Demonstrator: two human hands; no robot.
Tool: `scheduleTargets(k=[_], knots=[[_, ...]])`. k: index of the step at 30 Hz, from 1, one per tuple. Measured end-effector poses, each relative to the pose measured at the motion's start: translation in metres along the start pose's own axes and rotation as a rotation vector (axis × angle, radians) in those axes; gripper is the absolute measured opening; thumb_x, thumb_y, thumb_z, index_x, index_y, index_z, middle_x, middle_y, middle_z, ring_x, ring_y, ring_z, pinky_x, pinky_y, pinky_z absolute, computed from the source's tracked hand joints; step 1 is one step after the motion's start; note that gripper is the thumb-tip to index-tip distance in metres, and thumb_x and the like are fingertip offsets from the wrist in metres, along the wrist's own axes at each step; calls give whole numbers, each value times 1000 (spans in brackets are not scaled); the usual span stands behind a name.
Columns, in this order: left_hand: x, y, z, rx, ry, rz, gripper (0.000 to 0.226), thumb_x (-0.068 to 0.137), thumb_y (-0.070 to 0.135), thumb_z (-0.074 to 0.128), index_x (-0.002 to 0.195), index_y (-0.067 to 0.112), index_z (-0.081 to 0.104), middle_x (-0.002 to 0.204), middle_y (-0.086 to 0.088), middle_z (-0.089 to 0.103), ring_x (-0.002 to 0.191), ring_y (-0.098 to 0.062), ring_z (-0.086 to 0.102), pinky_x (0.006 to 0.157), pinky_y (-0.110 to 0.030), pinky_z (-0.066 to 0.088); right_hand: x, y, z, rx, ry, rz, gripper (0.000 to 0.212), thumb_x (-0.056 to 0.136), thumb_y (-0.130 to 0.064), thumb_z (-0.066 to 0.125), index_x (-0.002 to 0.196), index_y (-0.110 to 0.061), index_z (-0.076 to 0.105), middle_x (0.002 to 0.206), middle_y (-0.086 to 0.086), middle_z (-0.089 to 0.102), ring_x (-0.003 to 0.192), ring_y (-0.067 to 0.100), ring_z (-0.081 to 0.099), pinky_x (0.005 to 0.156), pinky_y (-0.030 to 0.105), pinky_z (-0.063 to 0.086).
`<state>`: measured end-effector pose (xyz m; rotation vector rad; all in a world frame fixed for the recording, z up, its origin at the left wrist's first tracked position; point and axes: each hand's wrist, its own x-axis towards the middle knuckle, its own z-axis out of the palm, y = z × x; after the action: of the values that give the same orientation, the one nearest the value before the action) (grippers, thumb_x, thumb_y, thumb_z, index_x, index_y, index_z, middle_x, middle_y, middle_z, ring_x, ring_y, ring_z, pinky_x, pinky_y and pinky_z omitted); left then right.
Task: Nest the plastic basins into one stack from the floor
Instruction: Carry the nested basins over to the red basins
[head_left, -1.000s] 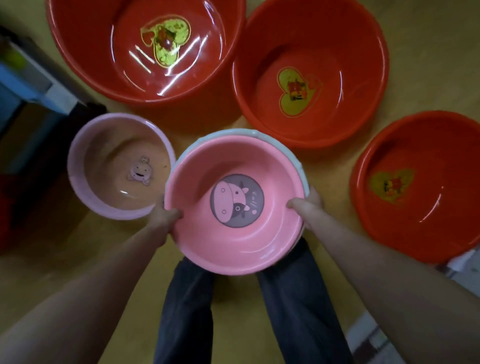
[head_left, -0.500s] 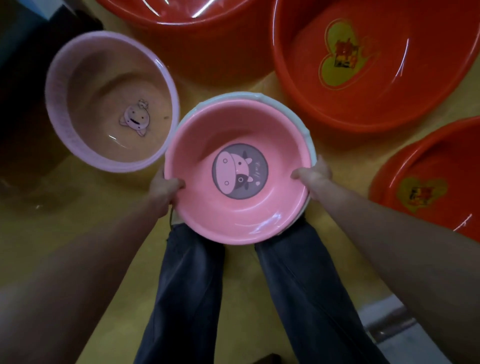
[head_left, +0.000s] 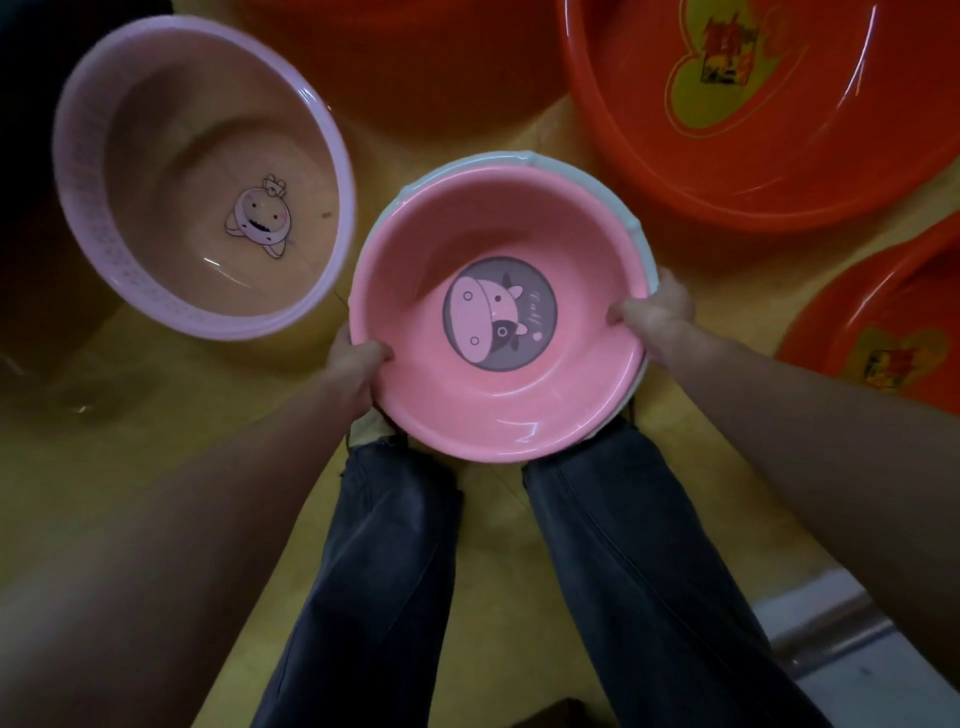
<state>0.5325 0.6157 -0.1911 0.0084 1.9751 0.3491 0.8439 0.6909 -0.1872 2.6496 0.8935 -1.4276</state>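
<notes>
A pink basin with a cow picture sits nested inside a pale blue-white basin, of which only the rim shows. My left hand grips the left rim and my right hand grips the right rim, holding the pair above my legs. A lilac basin with a cartoon figure lies on the floor to the left. Three red basins lie around: one at the top middle, one at the top right, one at the right edge.
The floor is yellow. My dark trouser legs stand below the held basins. A dark object fills the far left edge, and a pale strip runs along the bottom right corner.
The view has dropped and closed in on the basins; the red basins have slid up and out of frame. Both hands keep their grip on the pink and pale basins.
</notes>
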Motion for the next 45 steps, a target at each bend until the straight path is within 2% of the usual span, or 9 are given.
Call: scheduleTargets(k=[6,12,18,22,29,32,38,42,45], knots=[[8,-10,7,-19,0,6,61,78,-7,51,134,17,45,115,-7,56,103,-31,54,92,-49,50,5,12,5,40,-5,-1,67,66,-4,76,130,-11,56,118,12,66,102,31,64,91,41,54],[15,-12,2,9,6,-8,65,77,-2,56,136,22,44,113,-4,55,107,-33,55,94,-55,49,6,11,7,101,-4,-24,69,65,-6,76,130,-14,54,104,1,62,90,22,60,83,30,52],[19,-15,3,-11,-32,-14,63,76,-3,54,133,23,45,110,-3,57,104,-32,56,90,-54,51,8,16,7,144,-15,-20,74,65,-9,78,134,-16,51,106,1,63,93,23,63,86,34,54],[18,-13,5,-27,-29,25,60,75,-5,51,129,22,45,101,-2,56,98,-31,55,83,-49,52,8,15,7,127,-35,-39,68,68,-5,75,131,-15,52,107,5,63,92,25,61,82,34,53],[9,-12,-5,-74,-48,11,70,74,-10,49,136,21,45,112,-6,58,93,-28,57,71,-38,53,-9,9,3,99,-23,-33,69,68,-2,75,131,-16,53,103,2,60,90,24,57,78,30,48],[-9,-10,-21,-70,-49,10,67,74,-10,49,134,20,46,107,-5,59,79,-18,55,54,-28,47,-27,2,-1,83,-28,-34,62,67,-2,75,125,-15,55,102,5,61,90,26,59,77,34,51],[-55,9,-73,-47,-99,4,71,74,-8,48,137,24,44,114,-9,58,81,-22,54,55,-30,46,-81,-30,-18,43,-52,-36,64,66,-2,76,126,-14,54,105,8,63,95,29,61,88,44,55],[-83,21,-112,-64,-102,10,73,73,-8,49,138,25,43,117,-10,60,91,-28,56,60,-31,48,-121,-57,-23,26,-41,-47,72,67,-3,76,133,-14,51,109,8,63,93,27,59,90,43,53],[-97,34,-146,-61,-97,-6,73,73,-6,51,136,29,44,113,-8,62,87,-26,57,61,-33,50,-150,-84,-22,28,-51,-57,74,67,-2,76,136,-14,49,112,9,63,98,30,60,90,45,53]])
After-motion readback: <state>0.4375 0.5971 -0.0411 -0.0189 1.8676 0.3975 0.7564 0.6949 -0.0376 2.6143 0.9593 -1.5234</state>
